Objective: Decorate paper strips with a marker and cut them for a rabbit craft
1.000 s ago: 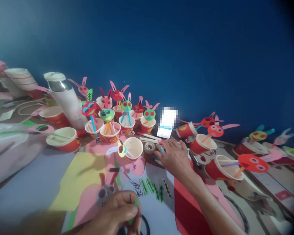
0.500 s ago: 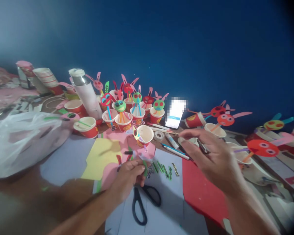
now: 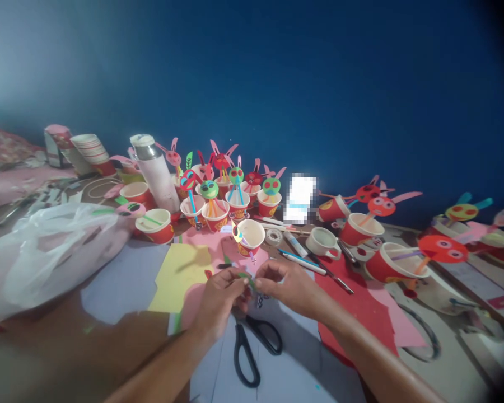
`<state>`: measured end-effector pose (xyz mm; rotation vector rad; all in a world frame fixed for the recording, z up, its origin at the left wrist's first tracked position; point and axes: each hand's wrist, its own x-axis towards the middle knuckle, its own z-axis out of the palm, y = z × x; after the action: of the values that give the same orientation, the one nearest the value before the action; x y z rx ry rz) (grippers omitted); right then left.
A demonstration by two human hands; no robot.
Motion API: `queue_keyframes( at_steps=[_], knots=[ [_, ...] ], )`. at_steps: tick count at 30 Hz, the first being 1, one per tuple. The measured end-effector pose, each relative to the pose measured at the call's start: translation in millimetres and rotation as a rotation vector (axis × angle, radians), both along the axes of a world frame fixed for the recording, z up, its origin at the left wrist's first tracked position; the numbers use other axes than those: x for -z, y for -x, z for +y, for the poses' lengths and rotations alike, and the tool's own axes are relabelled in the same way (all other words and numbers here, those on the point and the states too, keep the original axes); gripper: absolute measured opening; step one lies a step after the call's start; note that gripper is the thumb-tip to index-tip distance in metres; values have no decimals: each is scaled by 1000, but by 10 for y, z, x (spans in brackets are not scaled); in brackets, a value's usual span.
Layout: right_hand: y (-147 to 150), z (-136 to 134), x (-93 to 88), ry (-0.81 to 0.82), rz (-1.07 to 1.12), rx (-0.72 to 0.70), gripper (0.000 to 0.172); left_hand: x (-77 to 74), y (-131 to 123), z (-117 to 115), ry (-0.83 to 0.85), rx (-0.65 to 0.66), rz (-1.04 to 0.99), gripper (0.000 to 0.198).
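A small green paper piece [image 3: 246, 276] is between my two hands above the light blue-grey sheet. My left hand [image 3: 222, 294] pinches it from the left, fingers curled. From the right, my right hand [image 3: 292, 286] meets it with thumb and fingertips pressed together; the fingers cover much of the piece. Below my left hand lie scissors [image 3: 238, 341], black handles towards me, blades mostly hidden. Under my right fingertips shows a dark patterned cut-out [image 3: 259, 301]. Just beyond both hands stands a red-and-white paper cup [image 3: 252, 246] with a pointed coloured paper piece at its rim.
Several paper cups with paper-faced figures [image 3: 210, 190] stand at the back, near a white flask [image 3: 157, 179] and a lit phone [image 3: 300, 198]. Pens [image 3: 302, 262], a tape roll [image 3: 274, 237] and a white mug [image 3: 322, 243] lie right of centre. A plastic bag [image 3: 63, 252] sits left.
My right hand has come down and left from over the white mug to the green piece at my left hand. The mug now shows. The view has shifted slightly.
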<state>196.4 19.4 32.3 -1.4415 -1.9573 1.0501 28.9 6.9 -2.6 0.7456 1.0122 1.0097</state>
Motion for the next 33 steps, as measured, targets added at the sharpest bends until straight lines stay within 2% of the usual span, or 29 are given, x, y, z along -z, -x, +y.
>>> queue_keyframes(
  at_steps=[5, 13, 23, 29, 31, 33],
  knots=[
    [49, 6, 53, 30, 79, -6, 8, -62, -6, -13, -6, 12, -35, 29],
    [-14, 70, 132, 169, 236, -61, 4, 9, 14, -6, -5, 0, -56, 30],
    [-34, 77, 143, 190, 275, -68, 10, 11, 38, 1, -36, 85, 12, 32],
    [-29, 22, 21, 131, 293, -56, 8, 22, 45, -1, -209, 24, 174, 22],
    [-39, 26, 6, 136, 316, -60, 15, -19, 70, -28, -313, -6, 238, 17],
    [-43, 31, 3, 176, 342, -82, 31, -70, 115, -70, -454, -39, 299, 11]
  ],
)
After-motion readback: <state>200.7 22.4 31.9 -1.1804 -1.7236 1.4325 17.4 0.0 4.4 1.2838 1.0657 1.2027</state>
